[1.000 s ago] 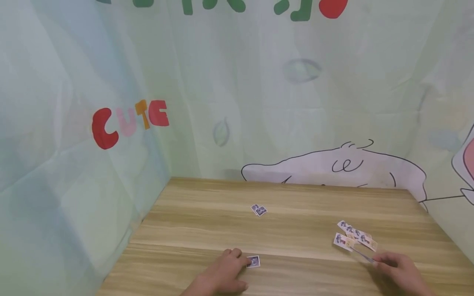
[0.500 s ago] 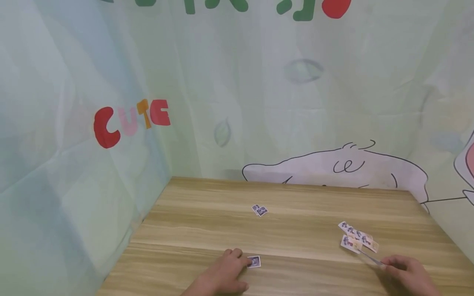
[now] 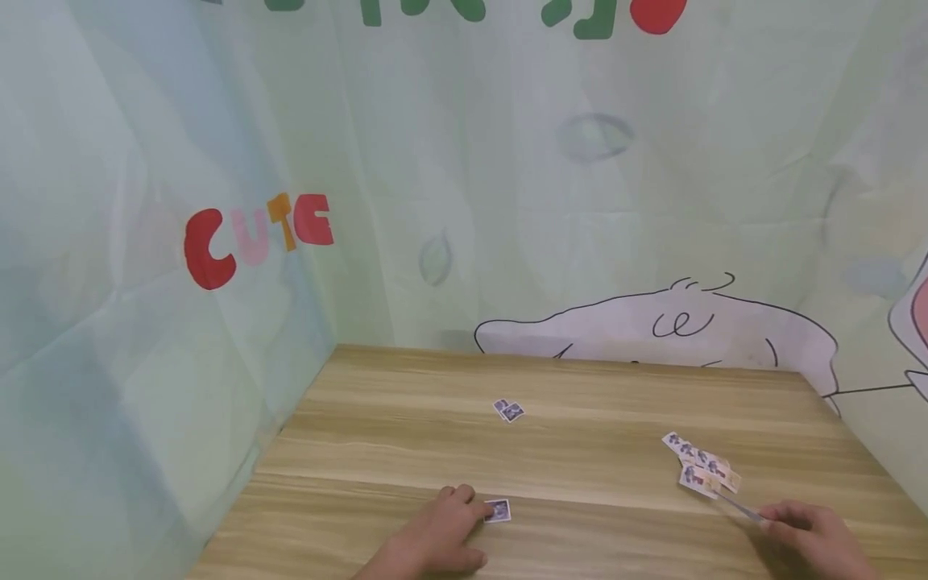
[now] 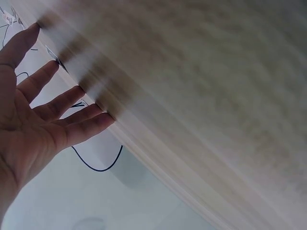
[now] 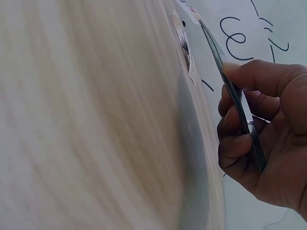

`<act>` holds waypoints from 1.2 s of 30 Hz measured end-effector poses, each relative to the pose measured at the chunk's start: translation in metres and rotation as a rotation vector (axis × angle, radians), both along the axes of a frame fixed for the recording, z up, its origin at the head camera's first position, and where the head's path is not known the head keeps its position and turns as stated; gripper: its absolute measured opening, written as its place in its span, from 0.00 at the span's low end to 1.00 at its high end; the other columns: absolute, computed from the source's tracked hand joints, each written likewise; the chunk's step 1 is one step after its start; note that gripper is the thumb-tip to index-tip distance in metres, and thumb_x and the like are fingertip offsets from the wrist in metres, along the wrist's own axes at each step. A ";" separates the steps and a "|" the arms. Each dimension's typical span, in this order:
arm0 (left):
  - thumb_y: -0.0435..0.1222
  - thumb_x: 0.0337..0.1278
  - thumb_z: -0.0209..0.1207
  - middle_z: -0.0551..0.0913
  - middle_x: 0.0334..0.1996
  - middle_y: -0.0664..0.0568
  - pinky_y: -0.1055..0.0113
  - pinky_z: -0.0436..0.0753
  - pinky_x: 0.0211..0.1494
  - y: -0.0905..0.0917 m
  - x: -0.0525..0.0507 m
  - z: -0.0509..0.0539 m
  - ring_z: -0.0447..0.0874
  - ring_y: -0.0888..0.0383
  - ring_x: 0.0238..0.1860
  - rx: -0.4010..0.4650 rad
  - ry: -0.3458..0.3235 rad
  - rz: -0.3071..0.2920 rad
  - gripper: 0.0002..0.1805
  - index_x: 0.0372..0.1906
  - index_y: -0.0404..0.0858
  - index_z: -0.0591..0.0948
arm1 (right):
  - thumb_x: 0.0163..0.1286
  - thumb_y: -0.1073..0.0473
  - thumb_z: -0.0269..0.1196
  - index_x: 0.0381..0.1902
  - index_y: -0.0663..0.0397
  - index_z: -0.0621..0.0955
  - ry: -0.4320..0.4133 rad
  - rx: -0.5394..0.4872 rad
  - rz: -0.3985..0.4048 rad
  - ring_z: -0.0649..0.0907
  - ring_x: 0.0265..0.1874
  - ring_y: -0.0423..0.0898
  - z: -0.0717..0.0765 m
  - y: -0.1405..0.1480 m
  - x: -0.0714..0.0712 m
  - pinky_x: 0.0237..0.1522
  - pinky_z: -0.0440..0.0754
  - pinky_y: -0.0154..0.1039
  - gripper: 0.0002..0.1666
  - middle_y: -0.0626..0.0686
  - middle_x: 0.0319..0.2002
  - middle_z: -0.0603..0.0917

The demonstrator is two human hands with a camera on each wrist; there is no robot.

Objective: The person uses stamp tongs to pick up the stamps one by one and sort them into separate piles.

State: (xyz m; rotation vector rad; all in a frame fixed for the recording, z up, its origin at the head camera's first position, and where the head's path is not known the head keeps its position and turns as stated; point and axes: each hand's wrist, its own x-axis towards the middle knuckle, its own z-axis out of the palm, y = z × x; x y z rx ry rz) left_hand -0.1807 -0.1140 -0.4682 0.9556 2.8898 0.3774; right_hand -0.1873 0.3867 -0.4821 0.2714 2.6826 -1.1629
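Observation:
My right hand (image 3: pixel 812 533) grips a pair of metal tweezers (image 5: pixel 231 85), fingers curled round them in the right wrist view. The tips pinch a small printed card (image 3: pixel 699 481), which is held above the table in the right wrist view. Behind it in the head view lie several similar overlapping cards (image 3: pixel 727 475). At the front of the table, my left hand (image 3: pixel 438 533) spreads its fingers on the wood, and one fingertip presses a small dark card with a white border (image 3: pixel 500 511). That fingertip hides the card's left edge.
Two small dark cards (image 3: pixel 513 412) overlap farther back on the wooden table (image 3: pixel 377 451). Printed fabric (image 3: pixel 464 201) rises along the table's back and left edges, with more fabric beyond the right edge.
My right hand has moved to the right, carrying the tweezers and the pinched card closer in front of the overlapping cards. The left hand stays on its dark card.

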 end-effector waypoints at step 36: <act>0.49 0.40 0.68 0.73 0.43 0.56 0.66 0.75 0.42 0.001 -0.001 -0.005 0.67 0.61 0.39 0.020 -0.030 0.025 0.29 0.53 0.46 0.79 | 0.62 0.54 0.61 0.41 0.71 0.79 -0.004 0.060 0.017 0.76 0.33 0.48 -0.003 0.025 -0.012 0.33 0.75 0.44 0.21 0.55 0.34 0.81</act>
